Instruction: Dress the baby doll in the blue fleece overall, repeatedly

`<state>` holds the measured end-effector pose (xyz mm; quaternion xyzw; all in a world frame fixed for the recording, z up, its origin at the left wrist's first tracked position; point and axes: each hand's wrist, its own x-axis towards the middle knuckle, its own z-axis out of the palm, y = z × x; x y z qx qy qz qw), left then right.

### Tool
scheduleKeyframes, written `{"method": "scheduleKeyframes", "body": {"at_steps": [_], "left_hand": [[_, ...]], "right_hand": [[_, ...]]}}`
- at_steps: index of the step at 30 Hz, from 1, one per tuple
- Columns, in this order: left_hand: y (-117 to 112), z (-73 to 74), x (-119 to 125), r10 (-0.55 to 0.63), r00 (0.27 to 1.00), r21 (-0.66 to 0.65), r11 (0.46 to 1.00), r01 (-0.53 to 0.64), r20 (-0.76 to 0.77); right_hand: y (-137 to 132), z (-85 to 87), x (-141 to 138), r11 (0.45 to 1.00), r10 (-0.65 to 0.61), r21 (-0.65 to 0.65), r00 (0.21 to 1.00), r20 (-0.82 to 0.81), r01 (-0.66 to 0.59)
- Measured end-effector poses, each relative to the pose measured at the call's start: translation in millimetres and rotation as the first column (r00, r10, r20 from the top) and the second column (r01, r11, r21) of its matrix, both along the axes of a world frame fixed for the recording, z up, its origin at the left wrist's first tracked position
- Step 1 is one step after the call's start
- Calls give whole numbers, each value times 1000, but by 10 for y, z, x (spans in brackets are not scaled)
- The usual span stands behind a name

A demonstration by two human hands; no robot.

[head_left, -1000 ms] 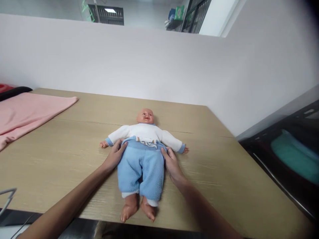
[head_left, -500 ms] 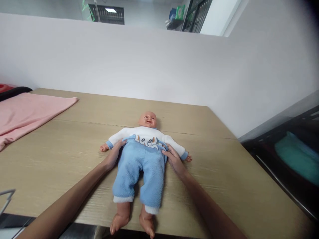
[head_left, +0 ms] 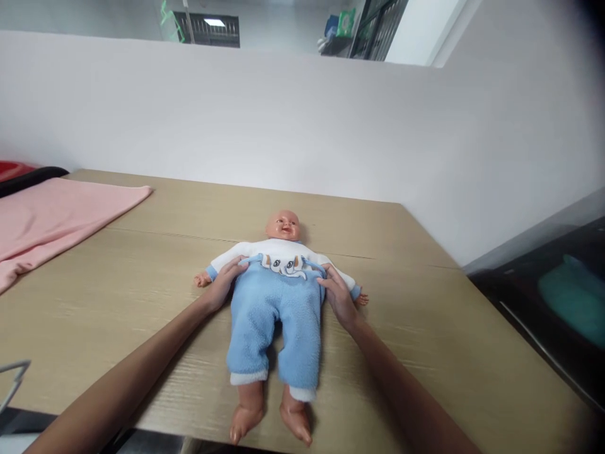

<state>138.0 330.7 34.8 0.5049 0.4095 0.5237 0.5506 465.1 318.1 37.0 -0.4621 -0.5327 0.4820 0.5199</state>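
A baby doll [head_left: 283, 225] lies on its back on the wooden table, its head away from me and its bare feet near the front edge. It wears a white long-sleeved top [head_left: 246, 250] and fluffy blue trousers [head_left: 276, 302] with an elephant face at the waist. My left hand [head_left: 227, 279] grips the trousers' waist on the left side, fingers closed at the blue edge. On the opposite side, my right hand [head_left: 338, 293] holds the waist, its fingers bent over the fabric. Both thumbs are partly hidden.
A pink cloth [head_left: 61, 217] covers the table's left part, with a black and red object [head_left: 28, 176] behind it. A pale wall [head_left: 283, 120] rises behind the table [head_left: 155, 284]. A dark item with teal fabric [head_left: 571, 296] stands at the right.
The trousers' waist has come slightly further up the doll's belly, both hands moving with it. The doll's legs and feet have shifted to the right. The view has drifted slightly.
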Motion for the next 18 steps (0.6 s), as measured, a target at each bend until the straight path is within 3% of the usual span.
{"method": "scheduleKeyframes", "body": {"at_steps": [3, 6, 8, 10, 12, 14, 16, 18], "left_hand": [[-5, 42, 7, 10, 996, 80, 997, -3, -85], [-2, 52, 68, 88, 992, 143, 987, -74, -91], [9, 37, 115, 134, 989, 166, 979, -122, -65], [15, 13, 148, 167, 985, 178, 971, -158, -34], [9, -9, 162, 201, 979, 199, 961, -194, -19], [-11, -29, 164, 232, 973, 238, 946, -222, -15], [-41, -50, 160, 255, 967, 290, 926, -242, -7], [-71, -77, 152, 283, 959, 363, 894, -262, -5]], "right_hand": [[-29, 5, -26, 998, -56, 32, 998, 29, 55], [-82, 31, -85, 976, -205, 97, 974, 96, 196], [-116, 101, -152, 928, -350, 212, 914, 205, 307], [-117, 246, -257, 869, -450, 369, 836, 316, 329], [-43, 467, -410, 837, -449, 498, 803, 391, 226], [135, 731, -615, 827, -343, 561, 816, 466, 28], [409, 979, -869, 819, -176, 532, 790, 587, -213], [734, 1154, -1162, 794, 25, 390, 666, 746, -467]]}}
